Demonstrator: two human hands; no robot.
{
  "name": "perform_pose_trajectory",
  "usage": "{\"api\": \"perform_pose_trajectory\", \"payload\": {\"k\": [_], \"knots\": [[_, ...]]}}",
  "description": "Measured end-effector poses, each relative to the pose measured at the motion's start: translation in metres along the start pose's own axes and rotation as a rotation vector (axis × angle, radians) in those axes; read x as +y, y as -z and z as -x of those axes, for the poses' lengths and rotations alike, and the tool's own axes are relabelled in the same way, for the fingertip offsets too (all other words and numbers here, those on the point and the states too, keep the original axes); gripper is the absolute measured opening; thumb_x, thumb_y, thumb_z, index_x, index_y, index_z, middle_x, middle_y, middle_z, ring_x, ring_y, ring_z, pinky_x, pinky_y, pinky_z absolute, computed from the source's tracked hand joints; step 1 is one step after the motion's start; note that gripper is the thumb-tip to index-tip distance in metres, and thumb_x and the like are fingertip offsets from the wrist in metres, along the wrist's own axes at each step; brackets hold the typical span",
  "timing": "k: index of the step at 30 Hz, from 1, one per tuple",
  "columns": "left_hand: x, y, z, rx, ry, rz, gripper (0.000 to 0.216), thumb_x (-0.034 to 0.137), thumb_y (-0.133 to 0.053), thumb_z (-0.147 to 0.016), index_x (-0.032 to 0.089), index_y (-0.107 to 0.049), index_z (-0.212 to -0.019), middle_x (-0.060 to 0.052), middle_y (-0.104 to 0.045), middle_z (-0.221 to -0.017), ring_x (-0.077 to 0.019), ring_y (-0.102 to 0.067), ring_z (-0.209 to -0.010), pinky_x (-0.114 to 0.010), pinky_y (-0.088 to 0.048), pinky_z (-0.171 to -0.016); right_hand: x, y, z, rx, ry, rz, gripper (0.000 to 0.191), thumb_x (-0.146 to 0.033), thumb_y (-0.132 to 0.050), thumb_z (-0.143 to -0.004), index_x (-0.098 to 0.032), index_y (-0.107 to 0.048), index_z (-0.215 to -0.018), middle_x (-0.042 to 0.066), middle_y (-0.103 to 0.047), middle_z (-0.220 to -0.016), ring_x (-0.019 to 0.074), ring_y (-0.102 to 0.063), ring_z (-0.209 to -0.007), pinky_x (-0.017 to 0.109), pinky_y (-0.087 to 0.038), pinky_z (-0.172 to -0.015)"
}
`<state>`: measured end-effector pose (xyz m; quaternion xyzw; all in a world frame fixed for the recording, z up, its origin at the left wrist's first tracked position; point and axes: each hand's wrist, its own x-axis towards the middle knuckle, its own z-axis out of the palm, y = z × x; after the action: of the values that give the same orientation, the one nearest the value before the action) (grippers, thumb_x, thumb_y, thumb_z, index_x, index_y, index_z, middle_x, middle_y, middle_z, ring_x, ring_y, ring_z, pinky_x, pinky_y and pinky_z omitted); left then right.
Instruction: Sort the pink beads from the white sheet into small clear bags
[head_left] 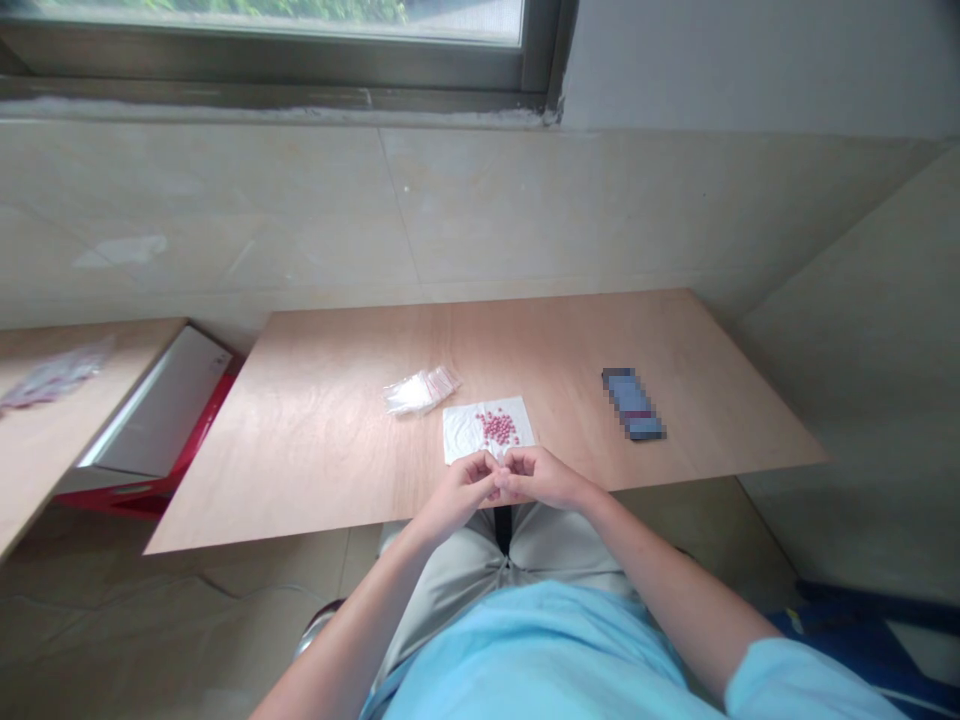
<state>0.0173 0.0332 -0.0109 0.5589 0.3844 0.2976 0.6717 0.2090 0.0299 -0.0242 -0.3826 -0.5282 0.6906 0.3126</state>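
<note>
Close to the table's front edge, my left hand (466,487) and my right hand (544,477) meet with their fingertips pinched together. Whatever they hold between them is too small or too hidden to make out. Just beyond the fingers lies a white sheet (459,432), which looks like a tissue or thin cloth. Many small pinkish-red beads or pellets (498,427) are spread over its right half. A stack of clear plastic bags (421,391) rests to the left of the sheet, a little farther away.
On the right of the wooden table (315,420) lies a phone (634,405), its screen blurred. Another table (45,440) on the left carries a clear bag (56,375) with reddish contents. Between the tables stands a white and red box (161,405). A tiled wall backs the table.
</note>
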Motion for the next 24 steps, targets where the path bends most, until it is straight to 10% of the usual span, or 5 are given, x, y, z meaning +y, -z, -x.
{"api": "perform_pose_trajectory", "payload": {"k": [24], "knots": [[0.009, -0.003, 0.002, -0.056, -0.045, -0.101, 0.028, 0.037, -0.049, -0.099, 0.017, -0.055, -0.081, -0.001, -0.059, -0.075, -0.0152, -0.056, -0.073, -0.030, -0.045, -0.075, 0.012, 0.005, -0.008, -0.041, 0.090, -0.067, 0.030, -0.040, -0.068, -0.088, -0.015, -0.065, -0.071, 0.004, -0.072, -0.073, 0.0154, -0.067, -0.068, 0.028, -0.052, -0.068]]}}
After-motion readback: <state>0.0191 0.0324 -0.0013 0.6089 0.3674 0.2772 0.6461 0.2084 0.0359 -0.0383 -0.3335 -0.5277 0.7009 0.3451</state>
